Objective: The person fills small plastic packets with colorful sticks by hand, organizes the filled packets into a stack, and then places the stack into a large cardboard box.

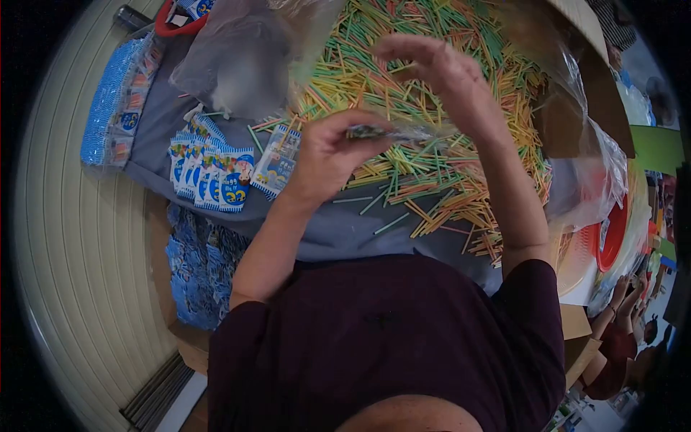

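My left hand (332, 155) is closed on a small packet (368, 132), seen nearly edge-on, its free end pointing right. Raised above a large heap of thin coloured sticks (425, 173), my right hand (455, 79) has its fingers stretched out and slightly curved, with nothing visible in them. The sticks are green, yellow, orange and pink. To the left of my left hand lies a single blue-and-white packet (279, 160). Beyond it several more printed packets (212, 173) overlap in a fan on the grey cloth (327, 230).
A bundle of blue-edged packets (119, 108) stands at far left. Below it, a cardboard box (160, 248) contains many blue packets (194, 266). Clear plastic film (245, 57) lies behind the left side. A red basin (614, 234) and another person's arm (608, 317) are at right.
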### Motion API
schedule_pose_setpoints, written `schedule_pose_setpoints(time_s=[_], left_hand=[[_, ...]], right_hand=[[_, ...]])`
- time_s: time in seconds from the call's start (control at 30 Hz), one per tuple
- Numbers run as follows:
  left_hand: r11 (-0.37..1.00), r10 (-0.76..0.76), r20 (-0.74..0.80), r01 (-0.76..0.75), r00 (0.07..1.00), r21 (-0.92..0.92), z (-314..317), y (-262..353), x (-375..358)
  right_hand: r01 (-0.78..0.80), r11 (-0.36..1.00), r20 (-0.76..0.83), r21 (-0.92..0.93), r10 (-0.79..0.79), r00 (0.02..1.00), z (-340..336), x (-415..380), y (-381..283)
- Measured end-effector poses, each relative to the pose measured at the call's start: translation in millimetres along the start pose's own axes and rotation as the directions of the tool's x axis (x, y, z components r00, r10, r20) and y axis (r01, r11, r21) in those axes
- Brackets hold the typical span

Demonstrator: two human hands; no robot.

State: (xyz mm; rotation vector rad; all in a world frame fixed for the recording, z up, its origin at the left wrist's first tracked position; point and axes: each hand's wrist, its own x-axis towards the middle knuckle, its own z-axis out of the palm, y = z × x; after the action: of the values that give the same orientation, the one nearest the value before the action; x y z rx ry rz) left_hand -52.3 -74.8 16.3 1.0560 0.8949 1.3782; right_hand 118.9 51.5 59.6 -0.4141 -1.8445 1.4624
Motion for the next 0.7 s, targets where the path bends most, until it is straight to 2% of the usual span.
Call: schedule_pose_setpoints(time_s=[0.03, 0.07, 0.1, 0.13, 0.17, 0.2, 0.23, 0.27, 0.3, 0.33, 0.37, 0.4, 0.43, 0.47, 0.5, 0.53, 0.57, 0.6, 0.63, 0.67, 0.7], left_hand=[[0.986, 0.101, -0.003, -0.099, 0.995, 0.137, -14.0, 10.0, -17.4], [0.943, 0.198, 0.009, -0.193, 0.98, 0.271, -29.5, 22.4, -36.4], [0.905, 0.185, -0.097, -0.131, 0.978, 0.405, -43.2, 35.4, -61.1], [0.851, 0.184, -0.204, -0.052, 0.962, 0.523, -55.7, 46.8, -81.2], [0.851, 0.184, -0.208, -0.049, 0.961, 0.523, -65.5, 55.2, -90.8], [0.864, 0.092, -0.364, 0.107, 0.927, 0.491, -73.7, 62.9, -99.9], [0.863, 0.002, -0.513, 0.257, 0.858, 0.434, -83.2, 69.1, -109.4], [0.862, 0.008, -0.525, 0.26, 0.851, 0.434, -101.7, 65.1, -114.5], [0.693, 0.079, -0.477, 0.296, 0.875, 0.658, -126.5, 51.6, -113.4], [0.466, 0.13, -0.409, 0.308, 0.903, 0.829, -144.2, 42.2, -110.3], [0.297, 0.05, -0.426, 0.393, 0.904, 0.87, -148.0, 43.9, -104.6], [0.293, 0.053, -0.419, 0.387, 0.906, 0.874, -144.2, 43.3, -103.6], [0.194, 0.208, -0.38, 0.343, 0.901, 0.919, -134.7, 38.7, -102.2], [0.087, 0.351, -0.32, 0.31, 0.88, 0.947, -127.3, 37.5, -103.3], [0.085, 0.349, -0.314, 0.303, 0.883, 0.949, -127.7, 37.5, -106.7], [0.021, 0.371, -0.287, 0.302, 0.883, 0.953, -129.1, 36.3, -108.7], [-0.039, 0.393, -0.26, 0.299, 0.882, 0.953, -127.4, 36.9, -107.5], [-0.032, 0.396, -0.257, 0.293, 0.882, 0.956, -123.8, 37.7, -106.0], [-0.054, 0.471, -0.189, 0.243, 0.862, 0.969, -117.8, 39.2, -105.0], [-0.081, 0.542, -0.127, 0.202, 0.831, 0.976, -109.8, 40.8, -104.5], [-0.074, 0.546, -0.144, 0.218, 0.826, 0.973, -100.9, 39.8, -101.8]], right_hand=[[0.007, 1.0, -0.067, -0.027, -0.008, 0.998, -14.6, 1.9, 0.3], [0.006, 1.0, -0.065, -0.022, -0.008, 0.998, -25.9, 4.1, 2.7], [0.144, 0.902, -0.01, -0.408, -0.163, 0.987, -35.9, 6.5, 5.5], [0.265, 0.643, 0.101, -0.718, -0.28, 0.955, -44.1, 7.9, 8.2], [0.182, 0.493, 0.124, -0.851, -0.147, 0.981, -47.3, 2.4, 22.3], [0.187, 0.497, 0.131, -0.847, -0.147, 0.98, -40.7, -2.3, 33.7], [0.118, 0.379, 0.124, -0.918, -0.01, 0.992, -31.7, -4.6, 44.3], [0.066, 0.244, 0.098, -0.967, 0.122, 0.988, -21.8, -3.7, 51.5], [0.027, 0.199, 0.06, -0.98, 0.161, 0.985, -10.3, 0.4, 54.9], [0.035, 0.204, 0.068, -0.978, 0.155, 0.986, -1.4, 6.1, 60.3], [-0.027, 0.219, 0.019, -0.975, 0.205, 0.979, 4.4, 13.9, 66.6], [-0.096, 0.23, -0.035, -0.969, 0.256, 0.966, 8.4, 20.2, 70.1], [-0.105, 0.229, -0.045, -0.968, 0.254, 0.966, 12.0, 23.5, 72.4], [-0.121, 0.195, -0.041, -0.973, 0.37, 0.928, 16.7, 25.4, 73.6], [-0.131, 0.161, -0.039, -0.978, 0.479, 0.877, 20.0, 25.8, 73.6], [-0.138, 0.157, -0.047, -0.978, 0.476, 0.878, 21.2, 22.7, 76.2], [-0.068, 0.15, -0.003, -0.986, 0.399, 0.917, 22.8, 18.0, 77.8], [0.007, 0.134, 0.05, -0.991, 0.322, 0.945, 22.4, 14.4, 77.5], [0.01, 0.125, 0.051, -0.992, 0.325, 0.944, 18.7, 14.0, 75.0], [-0.05, 0.154, 0.016, -0.987, 0.401, 0.916, 19.2, 17.5, 64.2], [-0.106, 0.18, -0.007, -0.978, 0.476, 0.879, 20.8, 21.2, 59.1]])
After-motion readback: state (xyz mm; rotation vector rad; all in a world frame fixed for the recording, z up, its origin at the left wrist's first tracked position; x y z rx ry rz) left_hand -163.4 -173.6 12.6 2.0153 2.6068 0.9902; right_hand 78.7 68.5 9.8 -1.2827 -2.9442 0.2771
